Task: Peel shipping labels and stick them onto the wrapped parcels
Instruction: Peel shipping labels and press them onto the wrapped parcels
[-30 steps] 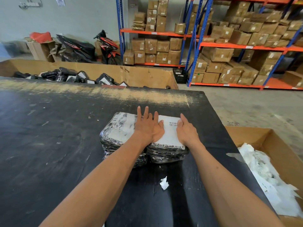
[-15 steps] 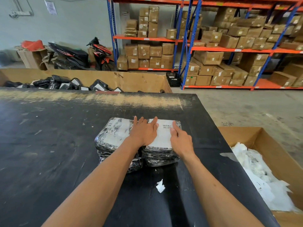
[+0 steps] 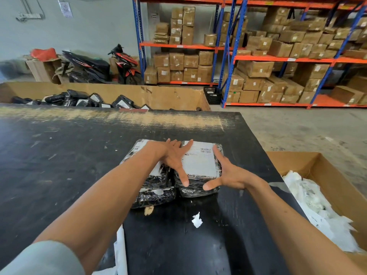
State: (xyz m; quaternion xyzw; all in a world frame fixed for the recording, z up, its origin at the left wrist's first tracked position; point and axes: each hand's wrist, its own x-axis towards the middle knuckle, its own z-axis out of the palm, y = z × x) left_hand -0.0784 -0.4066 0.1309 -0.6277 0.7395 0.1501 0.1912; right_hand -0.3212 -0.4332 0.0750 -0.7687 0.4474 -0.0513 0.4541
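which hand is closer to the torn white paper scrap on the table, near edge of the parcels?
Right, narrowly. The right hand has its thumb at the right parcel's near edge, just beyond the paper scrap. The left hand lies farther back, on top of the parcels.

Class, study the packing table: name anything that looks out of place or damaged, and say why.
A torn white paper scrap lies loose on the black table, near the wrapped parcels. Beside it sits a small brown chip at a parcel's edge. The table's far edge is worn down to bare wood. The shipping label lies flat and straight.
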